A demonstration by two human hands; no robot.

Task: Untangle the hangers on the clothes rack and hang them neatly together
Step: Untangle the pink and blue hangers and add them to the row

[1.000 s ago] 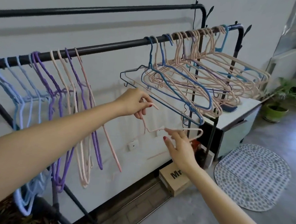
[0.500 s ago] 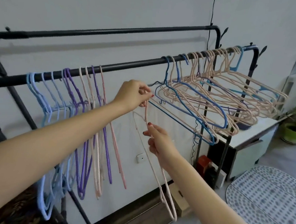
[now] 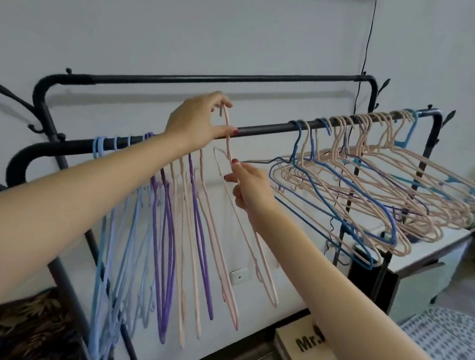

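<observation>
1. The left hand has risen from below the rail to rail height, lifting the pink hanger.
2. Thin, looped, matte hanger; round black rail.
3. Bare rail lies between the sorted hangers and the tangle.
4. Left fingers pinch the hook; right hand pinches its neck.

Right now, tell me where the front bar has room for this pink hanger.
Front bar is bare between the sorted hangers by the left hand and the tangled bunch. Crowded beyond that. The right hand steadies the pink hanger.
</observation>
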